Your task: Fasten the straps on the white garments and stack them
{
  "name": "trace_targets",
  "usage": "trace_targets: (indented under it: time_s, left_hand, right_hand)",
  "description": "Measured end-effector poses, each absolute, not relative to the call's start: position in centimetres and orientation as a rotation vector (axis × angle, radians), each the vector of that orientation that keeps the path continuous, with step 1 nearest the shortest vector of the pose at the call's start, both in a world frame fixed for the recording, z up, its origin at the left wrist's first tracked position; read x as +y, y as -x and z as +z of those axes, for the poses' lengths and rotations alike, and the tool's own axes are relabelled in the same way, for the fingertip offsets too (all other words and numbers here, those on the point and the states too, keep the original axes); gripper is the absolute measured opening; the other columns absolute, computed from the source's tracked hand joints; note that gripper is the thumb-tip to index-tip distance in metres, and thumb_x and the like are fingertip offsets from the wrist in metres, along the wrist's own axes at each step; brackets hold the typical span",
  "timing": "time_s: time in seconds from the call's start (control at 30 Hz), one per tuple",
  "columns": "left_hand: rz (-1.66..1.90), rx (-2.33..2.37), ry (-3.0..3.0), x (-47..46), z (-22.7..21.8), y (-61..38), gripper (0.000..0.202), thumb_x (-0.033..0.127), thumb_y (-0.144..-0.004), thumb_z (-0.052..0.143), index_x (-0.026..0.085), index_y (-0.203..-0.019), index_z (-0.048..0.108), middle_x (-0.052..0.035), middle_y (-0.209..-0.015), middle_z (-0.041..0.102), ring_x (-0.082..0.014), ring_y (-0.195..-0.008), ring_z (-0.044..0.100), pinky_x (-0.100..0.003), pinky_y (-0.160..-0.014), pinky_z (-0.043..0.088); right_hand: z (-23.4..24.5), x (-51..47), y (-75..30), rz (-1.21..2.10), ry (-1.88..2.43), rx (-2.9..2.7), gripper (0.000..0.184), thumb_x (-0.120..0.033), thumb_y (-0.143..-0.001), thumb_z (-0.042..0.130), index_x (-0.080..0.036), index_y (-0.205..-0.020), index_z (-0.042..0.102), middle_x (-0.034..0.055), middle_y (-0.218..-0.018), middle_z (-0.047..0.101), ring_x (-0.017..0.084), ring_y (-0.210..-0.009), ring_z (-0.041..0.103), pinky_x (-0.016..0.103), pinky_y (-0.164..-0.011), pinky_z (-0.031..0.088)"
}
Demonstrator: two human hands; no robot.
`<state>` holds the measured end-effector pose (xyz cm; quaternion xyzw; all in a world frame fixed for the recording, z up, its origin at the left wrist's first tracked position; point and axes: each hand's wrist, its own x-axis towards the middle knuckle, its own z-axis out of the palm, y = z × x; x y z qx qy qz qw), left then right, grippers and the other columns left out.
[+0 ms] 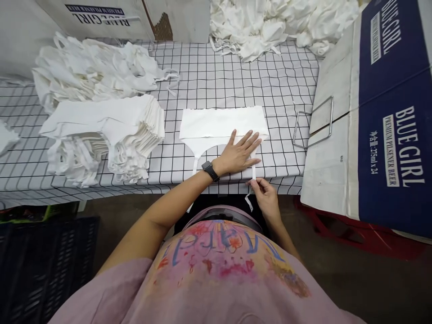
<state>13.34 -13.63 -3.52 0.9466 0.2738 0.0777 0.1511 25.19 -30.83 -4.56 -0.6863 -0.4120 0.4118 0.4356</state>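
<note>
A flat white cloth piece (219, 122) with two thin straps lies on the checked table cover (283, 90) in front of me. My left hand (240, 152), a black watch on its wrist, rests flat and open on the cloth's near edge, fingers spread. My right hand (265, 191) is at the table's front edge and pinches the right strap (253, 171), which hangs down over the edge. The left strap (195, 163) lies loose by my left wrist.
A neat stack of the same white pieces (111, 126) sits at the left, a loose heap (91, 67) behind it. Another white heap (276, 22) lies at the back. A Blue Girl cardboard box (391, 117) stands right, a wire frame (313, 123) beside it.
</note>
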Motion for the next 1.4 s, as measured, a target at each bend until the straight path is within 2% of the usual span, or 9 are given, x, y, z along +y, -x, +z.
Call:
trace_targets:
  time_s: [0.17,0.37,0.47,0.6,0.77,0.97,1.17,1.3,1.4]
  left_hand:
    - [0.267,0.800,-2.735,-13.7,-3.6,-13.3,0.069,0.061,-0.105,0.034,0.029,-0.165,0.023,-0.0075,-0.174,0.024,-0.0302,-0.163,0.014,-0.069,-0.130,-0.002]
    - [0.284,0.778,-2.687,-13.5,-3.9,-13.4,0.070,0.061,-0.103,0.037,0.031,-0.165,0.021,-0.0056,-0.175,0.023,-0.0328,-0.163,0.015,-0.070,-0.129,-0.004]
    - [0.281,0.779,-2.676,-13.4,-4.0,-13.5,0.072,0.063,-0.103,0.036,0.031,-0.165,0.021,-0.0049,-0.175,0.022,-0.0332,-0.163,0.014,-0.070,-0.129,-0.005]
    - [0.262,0.785,-2.681,-13.4,-3.9,-13.5,0.073,0.064,-0.103,0.033,0.030,-0.165,0.020,-0.0050,-0.175,0.019,-0.0316,-0.164,0.012,-0.070,-0.129,-0.006]
    - [0.269,0.762,-2.663,-13.2,-4.0,-13.4,0.074,0.068,-0.102,0.030,0.031,-0.166,0.018,-0.0040,-0.176,0.017,-0.0304,-0.164,0.011,-0.069,-0.129,-0.007]
    - [0.309,0.752,-2.638,-12.9,-4.7,-13.5,0.079,0.073,-0.101,0.026,0.032,-0.167,0.014,-0.0046,-0.176,0.016,-0.0319,-0.164,0.011,-0.068,-0.128,-0.011]
    - [0.330,0.741,-2.633,-13.0,-4.9,-13.5,0.080,0.075,-0.100,0.022,0.032,-0.167,0.013,-0.0050,-0.176,0.017,-0.0314,-0.164,0.011,-0.067,-0.128,-0.012]
    - [0.346,0.751,-2.623,-13.2,-4.5,-13.4,0.077,0.073,-0.101,0.027,0.034,-0.166,0.017,-0.0047,-0.175,0.020,-0.0310,-0.164,0.014,-0.067,-0.129,-0.010]
    - [0.356,0.753,-2.612,-13.3,-4.2,-13.4,0.074,0.070,-0.101,0.031,0.034,-0.165,0.021,-0.0047,-0.175,0.023,-0.0321,-0.163,0.016,-0.068,-0.129,-0.008]
  right_hand:
    - [-3.4,-33.6,-25.9,1.079,1.752,-1.135,0.036,-0.051,-0.097,0.059,-0.020,-0.089,0.074,0.0017,-0.070,0.071,0.017,-0.065,0.065,0.027,-0.068,0.050]
    - [-2.0,-38.8,-26.5,1.118,1.872,-1.269,0.037,-0.049,-0.100,0.056,-0.020,-0.097,0.079,0.0019,-0.075,0.075,0.015,-0.058,0.063,0.028,-0.061,0.047]
    - [-1.4,-40.7,-26.3,1.139,1.915,-1.213,0.037,-0.049,-0.100,0.056,-0.021,-0.102,0.079,0.0035,-0.083,0.079,0.017,-0.064,0.067,0.028,-0.063,0.049]
    - [0.2,-41.5,-26.2,1.066,1.912,-1.079,0.037,-0.046,-0.098,0.063,-0.023,-0.125,0.071,0.0035,-0.089,0.081,0.019,-0.077,0.072,0.029,-0.072,0.053]
    - [2.9,-41.0,-27.5,1.244,1.643,-0.986,0.019,-0.041,-0.093,0.072,-0.024,-0.099,0.080,0.0054,-0.087,0.082,0.018,-0.077,0.073,0.027,-0.071,0.058]
    - [4.2,-40.1,-28.4,1.401,1.345,-0.829,0.021,-0.033,-0.092,0.076,-0.031,-0.111,0.083,0.0048,-0.097,0.083,0.012,-0.067,0.071,0.022,-0.069,0.061]
    - [5.3,-38.7,-27.8,1.320,1.383,-0.989,0.022,-0.022,-0.092,0.076,-0.030,-0.111,0.083,0.0053,-0.102,0.082,0.018,-0.083,0.080,0.027,-0.077,0.066]
    - [6.2,-38.4,-28.0,1.309,1.344,-1.039,0.025,-0.023,-0.091,0.078,-0.029,-0.115,0.082,0.0062,-0.104,0.082,0.021,-0.088,0.081,0.033,-0.085,0.067]
    - [6.5,-38.4,-28.2,1.290,1.362,-1.043,0.021,-0.025,-0.090,0.079,-0.028,-0.110,0.083,0.0065,-0.100,0.082,0.024,-0.088,0.081,0.036,-0.084,0.068]
